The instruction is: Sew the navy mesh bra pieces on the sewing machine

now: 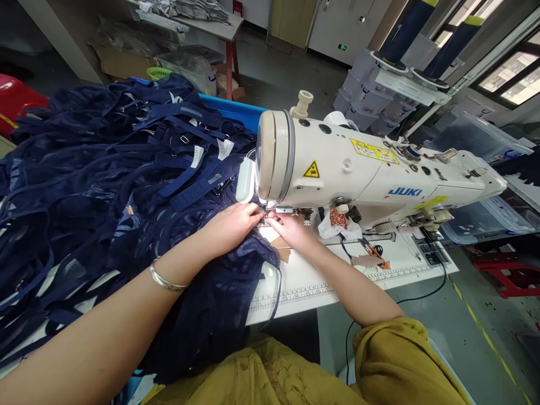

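At the needle area of a white sewing machine (320, 163), my two hands almost meet. My left hand (234, 225), below a silver bangle (164, 277), has its fingers closed on a navy garment (248, 261) beside the presser foot (266, 212). Part of that garment hangs over the front edge of the table. From the right, my right hand (291, 228) reaches under the machine head, with thumb and fingers pinched close to the needle. What lies in that pinch is too small to make out. A lamp lights the spot.
A large heap of navy garments (105, 152) with straps and white labels covers the left side. On the machine table (304, 292), with its printed ruler, lie orange-handled snips (373, 253) and a white cloth (337, 229) with copper-coloured scourer. Thread cones (400, 34) stand behind.
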A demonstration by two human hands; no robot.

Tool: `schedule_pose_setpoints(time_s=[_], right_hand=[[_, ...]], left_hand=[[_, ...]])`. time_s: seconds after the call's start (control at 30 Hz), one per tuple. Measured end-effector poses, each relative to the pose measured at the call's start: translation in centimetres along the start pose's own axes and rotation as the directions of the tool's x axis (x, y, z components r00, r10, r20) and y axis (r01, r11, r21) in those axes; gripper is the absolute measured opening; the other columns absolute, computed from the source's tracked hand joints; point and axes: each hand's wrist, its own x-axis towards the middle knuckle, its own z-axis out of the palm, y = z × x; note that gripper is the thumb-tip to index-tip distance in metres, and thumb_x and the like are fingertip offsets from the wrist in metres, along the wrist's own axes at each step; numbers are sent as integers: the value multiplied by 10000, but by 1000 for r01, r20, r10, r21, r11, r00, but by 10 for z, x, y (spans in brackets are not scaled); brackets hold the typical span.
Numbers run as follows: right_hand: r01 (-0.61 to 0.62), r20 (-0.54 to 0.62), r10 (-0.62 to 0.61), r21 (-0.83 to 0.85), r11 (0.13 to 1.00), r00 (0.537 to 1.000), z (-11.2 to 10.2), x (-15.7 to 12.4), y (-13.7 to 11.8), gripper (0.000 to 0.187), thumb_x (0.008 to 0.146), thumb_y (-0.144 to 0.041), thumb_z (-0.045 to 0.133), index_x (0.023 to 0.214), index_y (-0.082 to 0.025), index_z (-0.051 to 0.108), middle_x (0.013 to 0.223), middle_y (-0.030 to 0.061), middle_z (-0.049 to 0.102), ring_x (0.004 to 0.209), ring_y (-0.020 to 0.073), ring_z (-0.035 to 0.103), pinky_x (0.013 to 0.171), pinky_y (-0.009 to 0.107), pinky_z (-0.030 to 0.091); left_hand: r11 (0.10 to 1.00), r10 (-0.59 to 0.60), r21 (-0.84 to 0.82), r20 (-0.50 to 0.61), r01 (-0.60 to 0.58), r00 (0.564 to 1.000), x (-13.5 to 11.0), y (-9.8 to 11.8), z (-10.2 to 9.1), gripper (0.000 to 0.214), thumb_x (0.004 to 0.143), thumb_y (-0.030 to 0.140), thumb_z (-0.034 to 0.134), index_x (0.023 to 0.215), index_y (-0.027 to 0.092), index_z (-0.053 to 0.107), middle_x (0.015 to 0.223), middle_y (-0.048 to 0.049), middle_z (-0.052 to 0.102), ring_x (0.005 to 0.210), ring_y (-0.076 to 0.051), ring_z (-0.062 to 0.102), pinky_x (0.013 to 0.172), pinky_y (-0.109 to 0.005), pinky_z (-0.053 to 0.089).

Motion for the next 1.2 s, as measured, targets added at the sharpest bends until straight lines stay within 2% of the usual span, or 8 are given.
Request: schedule_pose_setpoints(time_s=[0.13,0.3,0.43,0.57,0.8,0.97,1.07,1.2], right_hand=[[-17,22,17,0,1000,1000,-1,0,-11,184,937,-304,550,824,-208,659,825,5,711,732,145,619,700,242,426],[-58,8,59,-108,992,998,4,0,-15,181,937,-300,525,876,-216,673,872,40,716,754,186,621,693,283,420],[-47,51,48,-10,999,998,1,1,-12,142,918,-252,547,829,-219,652,836,1,702,753,158,622,727,261,430],[-20,105,7,132,991,994,-6,0,-11,101,923,-232,570,866,-222,653,871,-20,708,785,130,631,748,223,433],[27,79,-31,48,998,996,-2,-5,-8,161,937,-260,497,899,-226,649,882,12,690,775,149,596,718,256,398],[46,92,-76,292,955,993,9,10,9,123,862,-262,550,754,-207,571,683,-47,558,654,110,498,679,233,377],[27,134,-102,473,881,986,16,17,18,160,832,-290,579,703,-206,535,628,-64,467,617,102,433,636,230,351],[-24,200,-139,649,761,970,19,15,18,185,824,-353,601,732,-196,569,670,-53,490,637,103,429,629,233,341]], left_hand=[[1000,6,-16,-2,-6,1000,0,0,0,370,1008,246,351,1226,183,642,1122,-108,602,1054,-227,550,912,-343,442],[996,9,-94,-3,-10,1000,2,-1,-4,384,1010,277,357,1230,214,666,1083,-104,607,1017,-229,564,886,-345,453],[993,40,-114,-8,-41,999,3,-3,-8,396,1011,287,352,1197,252,700,1045,-102,606,936,-214,570,827,-331,455],[990,51,-127,-26,-54,998,4,-4,-10,395,1012,317,358,1191,296,710,989,-97,603,886,-219,566,772,-334,452],[971,4,-237,-92,-26,996,6,-2,-8,318,979,256,432,1099,159,711,975,-95,647,904,-213,592,809,-326,462],[955,66,-274,-182,-115,981,8,-2,-8,283,977,293,475,998,156,722,919,-82,650,856,-195,600,768,-306,453],[930,80,-336,-212,-150,974,10,-5,-5,245,960,304,529,943,151,720,866,-63,661,816,-173,605,755,-284,449],[904,93,-387,-242,-184,966,11,-8,-1,222,953,278,550,863,151,708,797,-38,677,763,-147,608,729,-257,437]])
